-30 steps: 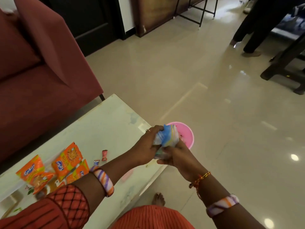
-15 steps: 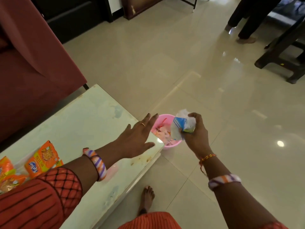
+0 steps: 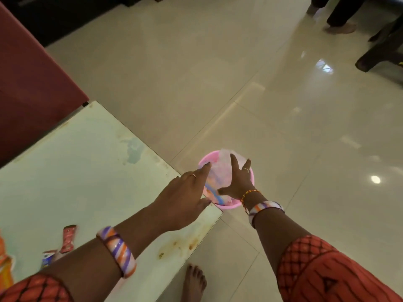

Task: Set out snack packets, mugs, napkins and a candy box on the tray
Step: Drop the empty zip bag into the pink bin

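Observation:
A pink bin (image 3: 227, 207) stands on the floor just off the table's near corner. A crumpled clear plastic wrapper (image 3: 219, 169) with blue and pink print lies in it. My right hand (image 3: 238, 182) is spread flat over the wrapper with its fingers apart. My left hand (image 3: 183, 199) reaches from the table corner to the bin's rim, fingers stretched out, holding nothing. On the pale green table (image 3: 76, 171), at the lower left, lie two small candy sachets (image 3: 68, 237) and the edge of an orange snack packet (image 3: 4, 264). No tray, mug, napkin or candy box is in view.
A dark red sofa (image 3: 28, 83) stands behind the table on the left. My bare foot (image 3: 194, 282) rests on the tiled floor below the table corner. Another person's feet (image 3: 338, 27) and dark furniture legs (image 3: 381, 55) are at the top right.
My right hand carried the wrapper from above the table over the bin and has opened onto it there. My left hand let go of it and stretched toward the bin. The camera tilted down.

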Demonstrator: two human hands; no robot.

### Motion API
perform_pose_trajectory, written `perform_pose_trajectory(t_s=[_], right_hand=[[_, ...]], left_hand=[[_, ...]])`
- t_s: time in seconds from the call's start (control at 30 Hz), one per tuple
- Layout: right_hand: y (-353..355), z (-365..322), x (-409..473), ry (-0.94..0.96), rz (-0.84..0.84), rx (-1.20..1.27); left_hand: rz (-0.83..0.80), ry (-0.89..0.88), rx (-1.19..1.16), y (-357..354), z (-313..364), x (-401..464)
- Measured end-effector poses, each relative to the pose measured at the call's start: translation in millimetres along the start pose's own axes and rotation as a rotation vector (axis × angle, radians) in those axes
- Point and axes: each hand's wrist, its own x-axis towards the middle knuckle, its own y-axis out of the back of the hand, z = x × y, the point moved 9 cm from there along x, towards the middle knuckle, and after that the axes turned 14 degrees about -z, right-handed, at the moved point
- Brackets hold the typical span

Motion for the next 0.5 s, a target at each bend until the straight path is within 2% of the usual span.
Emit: perform_pose_trajectory(t_s=[0.07,0.27,0.37,0.5], right_hand=[[-4,1,-3,-0.008,-0.042,-0.014],[11,-19,-76,-0.034,0.079,0.064],[4,-61,-115,0.044,0.089,0.051],[-44,-137,-153,0.199,-0.032,-0.153]], left_hand=[[-0.018,0.024,-0.017,-2,-5,-2],[-0.14,0.077,-0.037,-7,-24,-25],[-0.169,0.11,-0.093,-6,-41,-55],[-0.12,0.219,-0.225,-1,-80,-120]])
